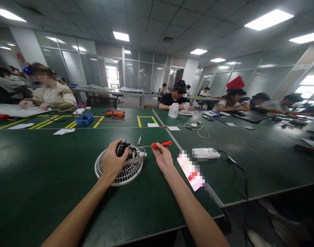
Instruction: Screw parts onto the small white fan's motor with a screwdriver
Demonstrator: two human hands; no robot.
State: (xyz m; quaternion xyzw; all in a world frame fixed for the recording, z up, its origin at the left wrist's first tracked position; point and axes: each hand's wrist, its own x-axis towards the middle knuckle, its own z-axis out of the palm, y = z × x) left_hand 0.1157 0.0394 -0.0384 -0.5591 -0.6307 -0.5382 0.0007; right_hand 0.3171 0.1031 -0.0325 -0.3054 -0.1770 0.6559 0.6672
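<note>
While left hand (112,160) curls round black motor (121,148), right hand (162,157) pinches red screwdriver (165,143), long axis running left toward that motor.

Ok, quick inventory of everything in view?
Fan grille: 1, white, centre
Motor assembly: 1, black, on grille
Screwdriver: 1, red-handled, right of grille
Slim tool: 1, pale, beyond grille
Phone: 1, pink, right
Corded device: 1, white, beyond phone
Bin: 1, blue, left rear
Meter: 1, orange, beside bin
Papers: several, white, scattered
Loose cable: 1, grey, right rear
Housing: 1, white, far centre
Worktop: 1, green, foreground
Co-workers: several, clothing varied, background
Left hand: 1, bare, on motor assembly
Right hand: 1, bare, holding screwdriver
</note>
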